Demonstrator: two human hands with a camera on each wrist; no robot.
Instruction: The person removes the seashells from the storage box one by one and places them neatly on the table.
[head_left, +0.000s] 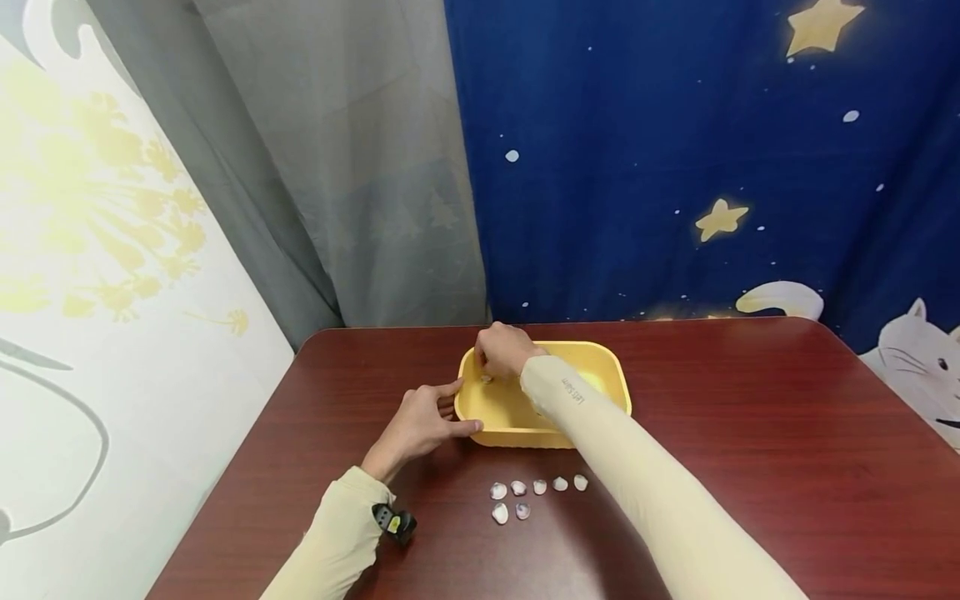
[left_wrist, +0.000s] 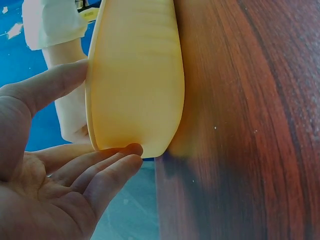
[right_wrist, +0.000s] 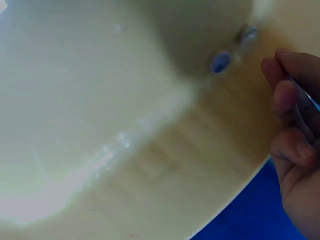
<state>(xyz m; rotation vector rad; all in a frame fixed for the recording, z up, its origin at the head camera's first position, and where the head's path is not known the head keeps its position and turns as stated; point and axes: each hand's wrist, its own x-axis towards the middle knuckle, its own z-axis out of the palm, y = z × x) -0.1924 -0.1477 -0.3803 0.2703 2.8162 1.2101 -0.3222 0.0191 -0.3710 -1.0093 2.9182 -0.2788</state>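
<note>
A yellow plastic basin (head_left: 613, 371) stands on a dark red table (head_left: 750, 458). My left hand (head_left: 423, 421) braces its near left corner: the thumb lies by the rim and straight fingers (left_wrist: 112, 162) touch the basin's wall (left_wrist: 135, 85). My right hand (head_left: 504, 350) reaches down into the far left of the basin with its fingers (right_wrist: 292, 125) curled. A thin bluish edge of a shell (right_wrist: 305, 97) shows pinched between them. Two small shells (right_wrist: 221, 61) lie on the basin's floor (right_wrist: 100, 100) nearby. Several pale shells (head_left: 536, 487) sit in rows on the table in front of the basin.
Grey and blue starry curtains hang behind the table's far edge. A white panel stands to the left. A black wrist device (head_left: 395, 522) is strapped to my left sleeve. Bare tabletop (left_wrist: 250, 125) stretches to the right of the basin.
</note>
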